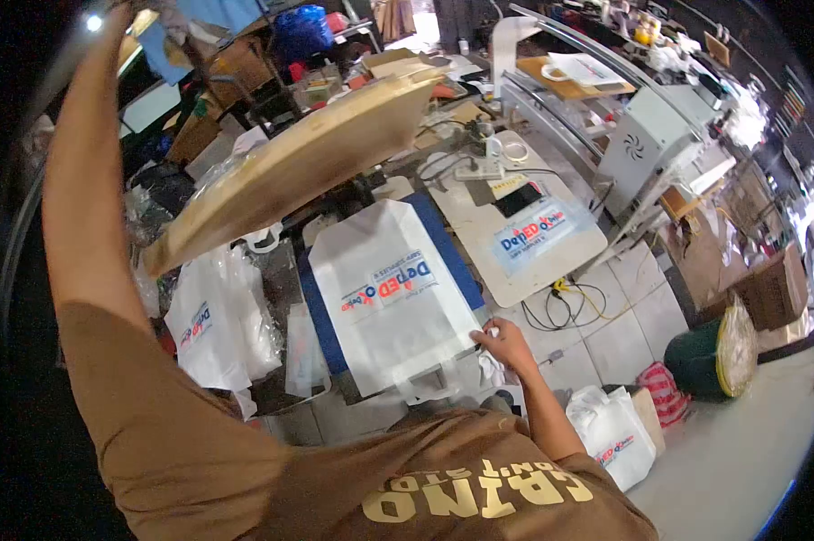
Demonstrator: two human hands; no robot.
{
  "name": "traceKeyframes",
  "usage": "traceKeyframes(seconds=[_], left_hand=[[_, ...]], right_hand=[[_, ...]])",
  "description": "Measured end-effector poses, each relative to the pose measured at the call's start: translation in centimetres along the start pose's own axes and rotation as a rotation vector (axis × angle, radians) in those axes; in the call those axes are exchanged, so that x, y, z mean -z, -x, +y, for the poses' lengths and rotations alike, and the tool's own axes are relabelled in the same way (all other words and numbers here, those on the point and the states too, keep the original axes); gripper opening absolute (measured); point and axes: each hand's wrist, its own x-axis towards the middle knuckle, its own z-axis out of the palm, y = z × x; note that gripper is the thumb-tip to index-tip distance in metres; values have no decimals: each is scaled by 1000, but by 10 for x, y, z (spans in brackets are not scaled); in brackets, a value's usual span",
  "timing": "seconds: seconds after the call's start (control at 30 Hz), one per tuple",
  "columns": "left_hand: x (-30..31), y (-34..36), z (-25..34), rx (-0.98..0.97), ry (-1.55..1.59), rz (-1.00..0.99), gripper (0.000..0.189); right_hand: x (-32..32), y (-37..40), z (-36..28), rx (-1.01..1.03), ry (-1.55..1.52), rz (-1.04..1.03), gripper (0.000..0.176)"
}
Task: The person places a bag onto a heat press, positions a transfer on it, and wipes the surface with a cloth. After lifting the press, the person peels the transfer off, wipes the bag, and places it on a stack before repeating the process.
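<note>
A white bag [389,270] with red and blue print lies flat on a blue pad [443,243]. At its lower right corner my right hand [506,347] is closed, thumb and fingers pinching the bag's edge. Crumpled white material [491,368] shows just under that hand. My left arm reaches up along the left side, and its hand is cut off by the top edge. Over the far left of the bag and pad hangs a thick, tilted tan board [290,167].
More printed white bags [200,316] lie left. A pale board [515,225] at right holds a printed sheet [538,236], a dark phone [518,199] and cables. Farther right stand a metal-framed machine [646,140], a green bin [700,361] and another white bag [610,437].
</note>
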Motion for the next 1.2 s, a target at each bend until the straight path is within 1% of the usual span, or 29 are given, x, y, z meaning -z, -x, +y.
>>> traceKeyframes(seconds=[0.03, 0.1, 0.13, 0.2, 0.23, 0.27, 0.3, 0.33, 0.37, 0.4, 0.43, 0.47, 0.5, 0.53, 0.57, 0.63, 0.67, 0.73, 0.77, 0.8, 0.87, 0.9, 0.93, 0.97, 1.07, 1.1, 1.13, 1.17, 1.2], left_hand=[[12, -19, -46, -154, 694, -43, 44], [41, 21, -26, -80, 156, 92, 39], [48, 54, -15, -57, 1, 134, 39], [53, 141, 7, 14, -164, 148, 43], [20, 215, 77, 86, -427, 238, 50], [-37, 274, 149, -90, -306, 521, 46], [-69, 312, 213, -179, -352, 384, 34], [-86, 353, 251, -266, -396, 249, 26], [-102, 415, 250, 149, -541, -352, 32], [-122, 418, 256, -18, 125, -493, 37], [-169, 443, 259, -75, 264, -473, 40], [-197, 459, 264, 108, 467, -557, 35], [-224, 485, 265, 101, 394, -525, 36], [-244, 507, 266, 98, 320, -497, 37], [-254, 516, 269, 113, 315, -484, 37], [-269, 528, 269, 291, 383, -311, 42], [-284, 548, 262, 405, 462, -296, 45], [-277, 544, 269, 449, 399, -270, 47], [-275, 540, 270, 471, 344, -264, 48], [-280, 541, 267, 471, 340, -260, 48], [-298, 555, 262, 370, 378, -171, 49], [-309, 565, 259, 365, 380, -170, 49], [-319, 576, 255, 340, 306, -194, 50], [-321, 572, 252, 309, 232, -211, 50], [-314, 566, 254, 217, 212, -194, 47], [-316, 566, 253, 212, 220, -197, 47], [-321, 565, 250, 246, 324, -98, 46], [-322, 567, 248, 283, 427, -3, 44], [-309, 566, 253, 387, 429, -112, 47]], right_hand=[[6, 3, -7, -13, 0, 13, 42], [26, 4, -22, 31, 14, 194, 45], [35, -7, -17, 70, 8, 276, 44], [79, -24, -43, 108, -99, 275, 38], [101, -25, -73, 134, -272, 293, 37], [123, -19, -110, 157, -444, 305, 35], [137, -9, -152, 263, -609, 300, 29], [142, -4, -176, 327, -672, 246, 28], [143, -1, -196, 393, -734, 189, 28], [137, 10, -215, 543, -732, 65, 27], [127, 25, -233, 690, -726, -61, 29], [118, 42, -250, 731, -591, -180, 31], [104, 57, -261, 766, -455, -299, 35], [80, 63, -261, 854, -399, -367, 35], [55, 67, -255, 941, -343, -439, 36], [10, 67, -227, 1062, -275, -397, 32], [4, 67, -222, 1074, -275, -414, 32], [1, 67, -210, 912, -234, -386, 28], [-3, 66, -204, 918, -233, -396, 28], [-7, 66, -197, 887, -187, -399, 29], [-18, 63, -182, 851, -138, -395, 32], [-26, 60, -173, 864, -146, -345, 29], [-32, 57, -167, 879, -155, -291, 27], [-32, 53, -168, 886, -152, -277, 27], [-32, 58, -164, 839, -50, -254, 25], [-33, 56, -164, 819, -118, -254, 26], [-33, 54, -166, 808, -184, -255, 26], [-32, 54, -169, 806, -181, -250, 26], [-30, 53, -173, 660, -236, -256, 28]])
